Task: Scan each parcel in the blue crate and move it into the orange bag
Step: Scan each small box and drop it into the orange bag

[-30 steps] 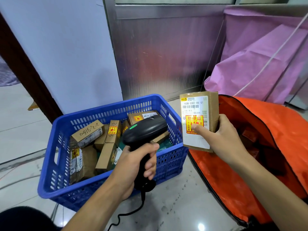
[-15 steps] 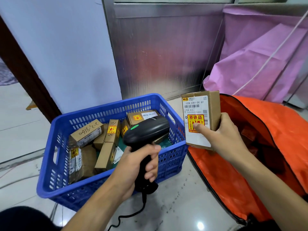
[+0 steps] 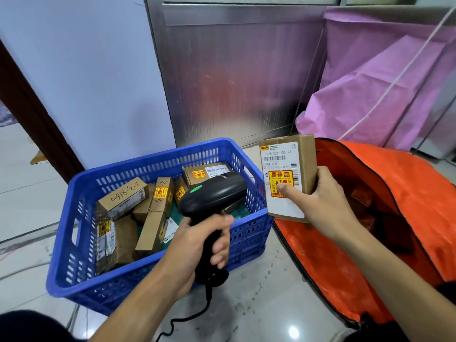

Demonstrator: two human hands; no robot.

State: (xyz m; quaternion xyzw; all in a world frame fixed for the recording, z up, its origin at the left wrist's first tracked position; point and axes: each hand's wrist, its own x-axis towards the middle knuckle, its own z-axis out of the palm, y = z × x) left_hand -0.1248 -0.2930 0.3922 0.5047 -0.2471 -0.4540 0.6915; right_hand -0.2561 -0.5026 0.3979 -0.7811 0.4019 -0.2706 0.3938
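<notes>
My right hand (image 3: 323, 201) grips a brown cardboard parcel (image 3: 287, 166) upright, its white label and red-yellow sticker facing me, between the blue crate (image 3: 81, 245) and the orange bag (image 3: 399, 193). My thumb lies over the sticker. My left hand (image 3: 199, 245) holds a black corded barcode scanner (image 3: 213, 193) by its handle, head aimed toward the parcel, over the crate's right front corner. Several brown parcels (image 3: 125, 198) lie in the crate. The bag lies open on the floor at the right, with dark shapes inside.
A pink-purple sheet (image 3: 375, 90) is draped behind the bag. A metal panel (image 3: 234, 77) and a pale wall (image 3: 81, 77) stand behind the crate. The scanner's cable (image 3: 187, 319) trails over the tiled floor near me.
Parcel and scanner have stayed almost where they were; the parcel has shifted slightly and tilted a little, the scanner still points at its label.
</notes>
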